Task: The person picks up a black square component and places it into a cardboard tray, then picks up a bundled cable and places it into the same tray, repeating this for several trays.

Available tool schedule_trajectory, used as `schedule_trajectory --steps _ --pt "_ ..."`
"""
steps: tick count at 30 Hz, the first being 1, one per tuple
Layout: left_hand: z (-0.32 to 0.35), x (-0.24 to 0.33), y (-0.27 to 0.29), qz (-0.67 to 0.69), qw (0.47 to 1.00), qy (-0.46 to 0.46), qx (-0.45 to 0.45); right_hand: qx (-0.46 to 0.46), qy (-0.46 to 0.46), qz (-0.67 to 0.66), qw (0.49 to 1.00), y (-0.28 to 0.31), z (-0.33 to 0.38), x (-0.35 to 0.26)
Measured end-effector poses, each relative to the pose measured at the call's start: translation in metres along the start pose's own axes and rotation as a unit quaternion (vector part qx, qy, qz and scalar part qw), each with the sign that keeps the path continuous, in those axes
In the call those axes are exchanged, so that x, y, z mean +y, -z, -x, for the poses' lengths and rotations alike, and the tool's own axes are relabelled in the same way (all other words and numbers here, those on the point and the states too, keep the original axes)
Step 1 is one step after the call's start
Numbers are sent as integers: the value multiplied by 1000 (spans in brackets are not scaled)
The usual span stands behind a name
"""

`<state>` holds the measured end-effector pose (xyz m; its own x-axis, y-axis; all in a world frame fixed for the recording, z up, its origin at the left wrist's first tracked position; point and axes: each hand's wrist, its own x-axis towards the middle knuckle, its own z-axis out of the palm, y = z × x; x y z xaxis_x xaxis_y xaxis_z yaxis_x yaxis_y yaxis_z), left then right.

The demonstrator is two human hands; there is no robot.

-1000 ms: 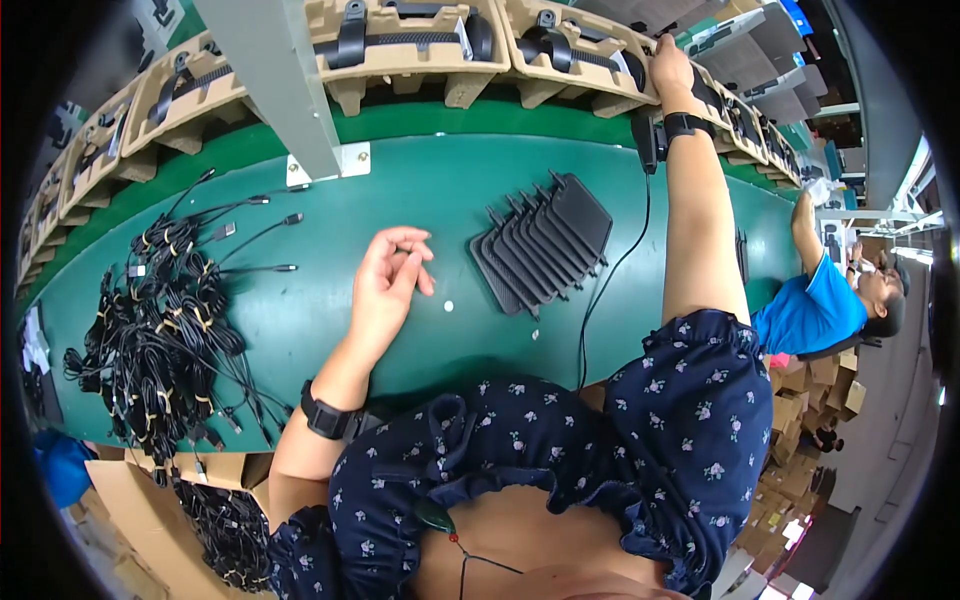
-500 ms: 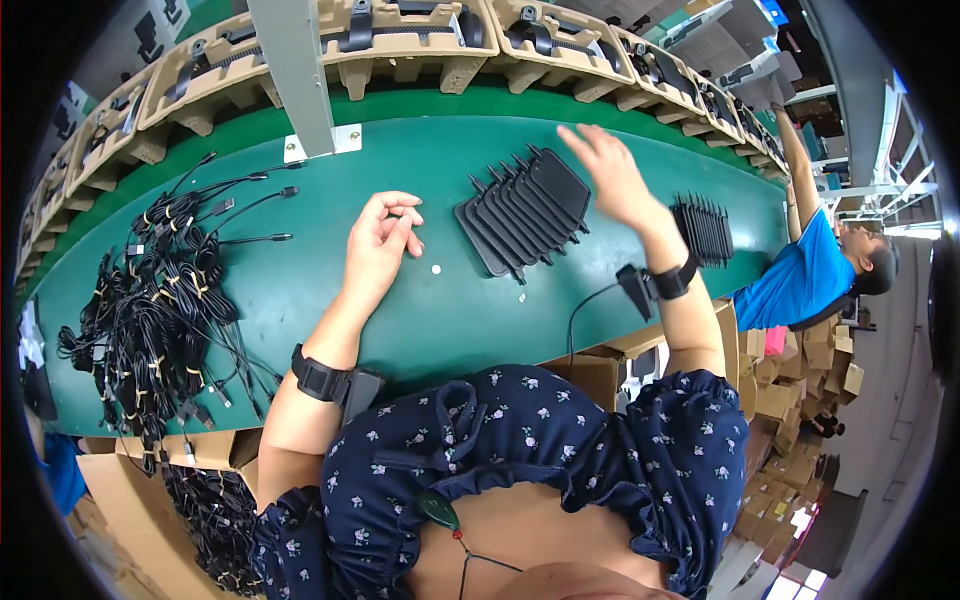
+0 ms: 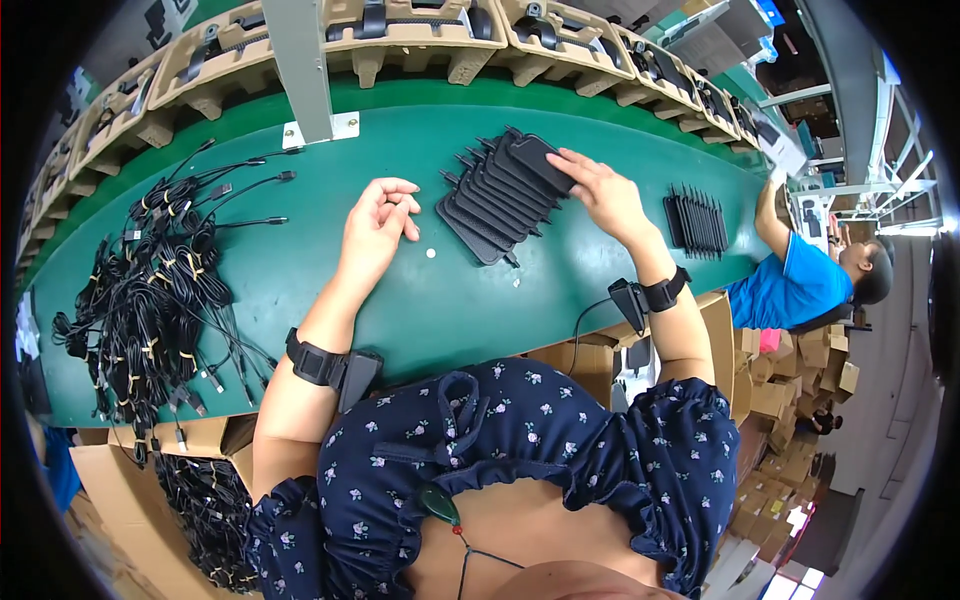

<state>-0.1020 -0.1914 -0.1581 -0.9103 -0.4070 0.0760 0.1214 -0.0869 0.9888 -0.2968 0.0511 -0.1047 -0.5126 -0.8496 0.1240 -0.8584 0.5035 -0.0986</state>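
1. The right hand [image 3: 603,196] was positioned right of centre over the desk [image 3: 450,320], its fingers laid on the far right edge of the end plate [image 3: 540,166]. Whether the plate was grasped or only touched could not be determined.
2. The end plate was black, with rounded corners, and formed the right end of the near row of plates [image 3: 488,208]. The row lay on the desk at centre, its plates tilted and overlapping, with thin prongs projecting from their edges.
3. The left hand [image 3: 380,228] was released: its fingers were loosely curled, with no part visible in its hold. It was located left of the row, apart from the plates.
4. A 2nd row of black plates [image 3: 697,222] was located to the right on the desk, apart from the right hand.
5. Bundled black cables [image 3: 165,300] were heaped on the left side of the desk, some connectors pointing right.
6. Brown moulded trays [image 3: 410,35] containing black parts were lined up along the far side, beyond the desk.
7. 1 co-worker in a blue shirt [image 3: 800,285] was located at far right.
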Motion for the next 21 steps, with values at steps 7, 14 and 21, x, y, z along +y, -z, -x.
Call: schedule_trajectory --steps 7,14,21 --pt "1 -3 -1 9 1000 -3 6 381 -127 -54 914 43 -53 51" --pt "0 -1 -1 17 1000 3 5 524 -80 -12 848 84 -130 120" --pt "2 0 0 29 999 17 6 312 -113 112 937 106 -172 160"
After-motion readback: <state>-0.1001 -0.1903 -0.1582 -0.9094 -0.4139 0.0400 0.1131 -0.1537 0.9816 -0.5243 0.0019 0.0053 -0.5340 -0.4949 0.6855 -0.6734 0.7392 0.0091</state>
